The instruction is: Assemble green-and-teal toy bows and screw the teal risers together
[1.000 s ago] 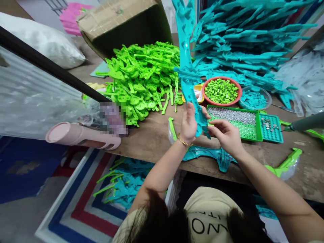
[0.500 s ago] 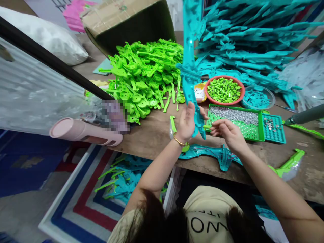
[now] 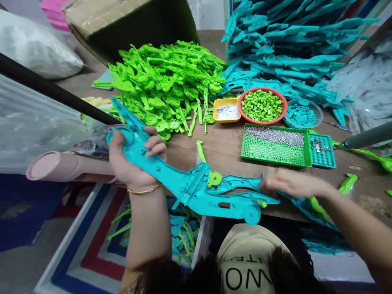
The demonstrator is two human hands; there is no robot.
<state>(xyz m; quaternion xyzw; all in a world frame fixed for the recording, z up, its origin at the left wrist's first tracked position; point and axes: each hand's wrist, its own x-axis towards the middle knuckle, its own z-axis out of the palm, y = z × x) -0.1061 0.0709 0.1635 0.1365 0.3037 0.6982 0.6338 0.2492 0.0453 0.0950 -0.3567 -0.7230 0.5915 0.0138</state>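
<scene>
A worn brown wooden tabletop [image 3: 226, 151], scuffed and dull, fills the middle of the view, its near edge running just above the person's lap, and below it to the left lies a floor mat with red, white and blue bands [image 3: 92, 249] strewn with loose teal and green plastic pieces [image 3: 180, 228]. At the back left a tilted brown cardboard box [image 3: 122, 20] leans over a heap of bright green moulded plastic parts [image 3: 165, 81], flat and glossy with round discs and thin arms; to its right rises a taller stack of long teal plastic shells [image 3: 290, 53], jagged at the edges. Between heaps and the person stand a small yellow square tray of thin white bits [image 3: 227, 118], a round red bowl of short green plastic tubes [image 3: 241, 110], a clear round dish of small teal pieces [image 3: 318, 118], a perforated green rectangular tray of fine grey metal screws [image 3: 272, 153] and a smaller teal tray of coin-like metal discs [image 3: 327, 161]. A smooth pink plastic cylinder [image 3: 58, 165] lies at the left table edge under crinkled clear plastic sheeting [image 3: 33, 126]. The left hand [image 3: 131, 157] is closed around the upper end of a long teal plastic toy-bow shell [image 3: 190, 185], which slants over the table's near edge, with a green disc [image 3: 214, 179] set at its middle. The right hand [image 3: 288, 183], blurred, rests flat with loose fingers on the shell's lower end; whether it grips anything cannot be told.
</scene>
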